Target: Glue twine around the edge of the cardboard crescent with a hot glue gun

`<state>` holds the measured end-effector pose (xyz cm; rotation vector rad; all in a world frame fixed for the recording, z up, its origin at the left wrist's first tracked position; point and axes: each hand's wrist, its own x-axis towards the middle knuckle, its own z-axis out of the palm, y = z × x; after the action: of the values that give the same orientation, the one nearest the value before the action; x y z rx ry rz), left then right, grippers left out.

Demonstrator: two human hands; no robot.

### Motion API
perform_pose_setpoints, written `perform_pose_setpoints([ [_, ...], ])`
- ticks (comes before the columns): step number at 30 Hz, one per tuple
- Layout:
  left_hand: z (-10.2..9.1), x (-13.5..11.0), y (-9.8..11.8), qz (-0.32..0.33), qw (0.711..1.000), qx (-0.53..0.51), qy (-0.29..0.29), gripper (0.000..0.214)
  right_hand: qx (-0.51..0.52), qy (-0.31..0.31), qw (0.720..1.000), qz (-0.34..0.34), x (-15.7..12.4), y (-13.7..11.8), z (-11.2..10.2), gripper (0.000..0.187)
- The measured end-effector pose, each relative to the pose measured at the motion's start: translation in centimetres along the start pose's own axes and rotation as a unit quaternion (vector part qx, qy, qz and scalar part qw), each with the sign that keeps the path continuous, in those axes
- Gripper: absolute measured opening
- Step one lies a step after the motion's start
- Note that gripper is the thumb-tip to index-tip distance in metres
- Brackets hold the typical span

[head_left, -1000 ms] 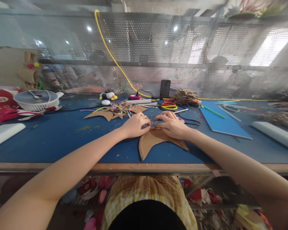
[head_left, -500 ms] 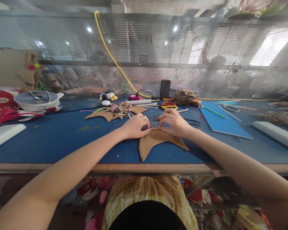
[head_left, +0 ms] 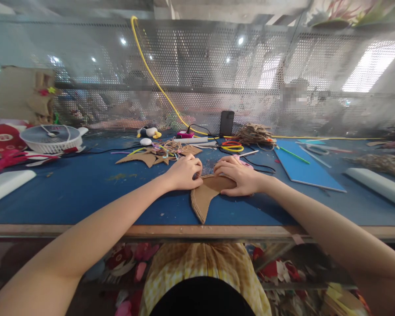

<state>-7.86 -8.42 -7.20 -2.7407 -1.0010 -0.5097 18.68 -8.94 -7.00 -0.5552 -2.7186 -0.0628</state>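
Note:
A brown corrugated cardboard star (head_left: 204, 197) lies on the blue table top (head_left: 85, 188) close to the front edge. My left hand (head_left: 185, 172) is curled at the star's upper left edge, fingertips pinched on it. My right hand (head_left: 238, 176) rests on the star's right part and covers it, fingers bent and pressing the cardboard. Only the star's lower point and part of its middle show between and below my hands.
More cardboard stars with coloured strings (head_left: 158, 153) lie behind my hands. Further back are a black phone (head_left: 226, 123), a twine bundle (head_left: 255, 133), a blue sheet (head_left: 303, 169), and a white fan (head_left: 51, 137) at left. White pads (head_left: 378, 184) flank the sides. A perforated metal screen (head_left: 200, 74) closes the back.
My right hand has come down from a raised pinch onto the star's right arm, now hidden. The star has turned slightly. My left hand has stayed in place.

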Motion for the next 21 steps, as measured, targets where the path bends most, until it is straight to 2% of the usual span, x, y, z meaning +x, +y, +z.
perform_pose_setpoints([
  [8,0.3,0.0,-0.4,-0.015,1.0,0.001,-0.005,0.014,0.008,0.008,1.0,0.004,0.0,0.2,0.1,0.042],
  [10,0.3,0.0,-0.3,-0.014,1.0,0.001,-0.004,0.015,-0.009,0.032,0.999,0.025,0.1,0.4,0.1,0.036],
  [13,0.3,0.0,-0.2,-0.011,1.0,0.002,-0.006,0.017,-0.107,0.1,0.977,0.152,0.2,1.0,0.3,0.021],
  [15,0.2,0.1,-0.2,-0.012,1.0,-0.001,-0.006,0.018,-0.185,0.116,0.938,0.271,0.0,1.5,0.5,0.025],
  [18,0.1,0.1,-0.2,-0.013,1.0,-0.006,-0.007,0.021,-0.236,0.064,0.872,0.424,-0.6,2.4,0.6,0.047],
  [21,0.1,0.1,-0.1,-0.012,1.0,-0.004,-0.012,0.024,-0.197,-0.004,0.833,0.517,-1.0,3.0,0.3,0.064],
])
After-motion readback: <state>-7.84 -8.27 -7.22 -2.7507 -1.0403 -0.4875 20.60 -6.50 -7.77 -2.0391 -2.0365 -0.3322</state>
